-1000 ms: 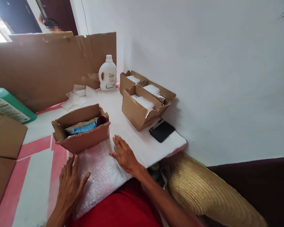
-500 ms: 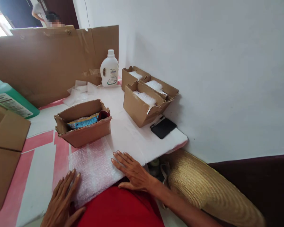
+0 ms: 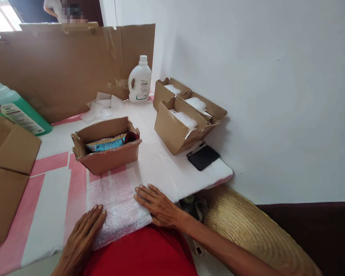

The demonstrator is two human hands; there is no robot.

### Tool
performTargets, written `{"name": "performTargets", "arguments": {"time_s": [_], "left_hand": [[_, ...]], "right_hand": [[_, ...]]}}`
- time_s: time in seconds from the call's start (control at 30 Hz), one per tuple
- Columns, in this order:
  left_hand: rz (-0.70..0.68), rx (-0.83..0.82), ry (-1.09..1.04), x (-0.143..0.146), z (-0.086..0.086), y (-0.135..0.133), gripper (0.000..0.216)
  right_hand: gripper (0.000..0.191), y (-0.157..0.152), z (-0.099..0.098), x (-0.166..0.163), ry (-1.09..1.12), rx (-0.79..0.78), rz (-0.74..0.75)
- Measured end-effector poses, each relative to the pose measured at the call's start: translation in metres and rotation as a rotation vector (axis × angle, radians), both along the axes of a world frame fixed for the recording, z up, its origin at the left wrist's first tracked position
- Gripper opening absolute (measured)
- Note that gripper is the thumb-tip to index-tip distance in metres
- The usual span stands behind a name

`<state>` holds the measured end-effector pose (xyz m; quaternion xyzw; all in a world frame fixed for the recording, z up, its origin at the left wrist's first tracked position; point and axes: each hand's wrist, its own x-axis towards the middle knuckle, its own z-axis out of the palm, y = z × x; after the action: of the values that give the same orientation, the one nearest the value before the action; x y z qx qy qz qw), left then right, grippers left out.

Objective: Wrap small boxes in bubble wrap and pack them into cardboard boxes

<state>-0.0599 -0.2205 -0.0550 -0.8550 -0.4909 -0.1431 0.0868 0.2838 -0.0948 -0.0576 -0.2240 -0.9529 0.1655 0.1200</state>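
A sheet of bubble wrap (image 3: pixel 115 203) lies flat at the table's near edge, against the red clothing on my lap. My left hand (image 3: pixel 83 234) rests on its left side, fingers stretched out. On its right edge lies my right hand (image 3: pixel 158 205), fingers extended and palm down. Neither hand grips anything. Just beyond the sheet stands an open cardboard box (image 3: pixel 112 159) with a blue and yellow packet (image 3: pixel 106 144) inside. Something dark red sits at the packet's right end.
Several small boxes (image 3: pixel 172 132) holding bubble wrap stand right, near a black pouch (image 3: pixel 203 157). A white jug (image 3: pixel 140 82) and thin clear sheets (image 3: pixel 103 107) lie before a cardboard panel (image 3: pixel 74 65). Left are a green bottle (image 3: pixel 23 113) and carton (image 3: pixel 8 191). A woven basket (image 3: pixel 247 226) sits below.
My left hand has slid inward onto the bubble wrap's left side. My right hand has shifted slightly, its thumb now less visible. The view has turned a little.
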Motion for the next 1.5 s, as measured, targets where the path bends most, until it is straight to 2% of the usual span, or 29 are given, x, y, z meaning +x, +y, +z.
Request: {"name": "performTargets", "arguments": {"time_s": [0.17,0.27,0.37,0.5,0.63,0.77,0.83,0.93,1.2,1.4,1.5], "left_hand": [[-0.001,-0.119,-0.231,-0.011,-0.010,-0.002,0.065],[0.086,-0.220,-0.367,-0.016,-0.012,-0.002,0.063],[0.139,-0.272,-0.456,-0.017,-0.006,0.000,0.053],[0.173,-0.242,-0.575,-0.006,0.005,0.003,0.035],[0.378,-0.141,-0.650,0.015,0.009,0.003,0.019],[0.611,-0.123,-0.672,0.034,0.006,0.003,0.032],[0.669,-0.103,-0.652,0.039,0.004,0.004,0.038],[0.729,-0.041,-0.600,0.045,0.001,0.007,0.040],[0.801,0.122,-0.465,0.061,-0.006,0.014,0.040],[0.853,0.107,-0.499,0.064,0.001,0.020,0.053],[0.795,0.224,-0.436,0.069,0.006,0.019,0.058]], "right_hand": [[0.060,0.007,0.001,-0.011,0.085,0.040,-0.028],[0.044,0.015,-0.001,-0.021,0.169,0.024,-0.086],[0.027,0.016,-0.007,-0.027,0.266,-0.003,-0.180],[0.022,0.005,-0.010,-0.023,0.374,-0.098,-0.260],[0.027,-0.013,-0.006,-0.020,0.471,-0.153,-0.341],[0.020,-0.023,-0.004,-0.036,0.496,-0.171,-0.583],[0.014,-0.024,-0.005,-0.048,0.460,-0.139,-0.705],[0.017,-0.024,-0.008,-0.061,0.436,-0.066,-0.803],[0.019,-0.023,-0.010,-0.067,0.426,-0.020,-0.868],[0.016,-0.024,-0.011,-0.070,0.414,-0.020,-0.891],[0.010,-0.023,-0.009,-0.071,0.436,-0.033,-0.908]]}}
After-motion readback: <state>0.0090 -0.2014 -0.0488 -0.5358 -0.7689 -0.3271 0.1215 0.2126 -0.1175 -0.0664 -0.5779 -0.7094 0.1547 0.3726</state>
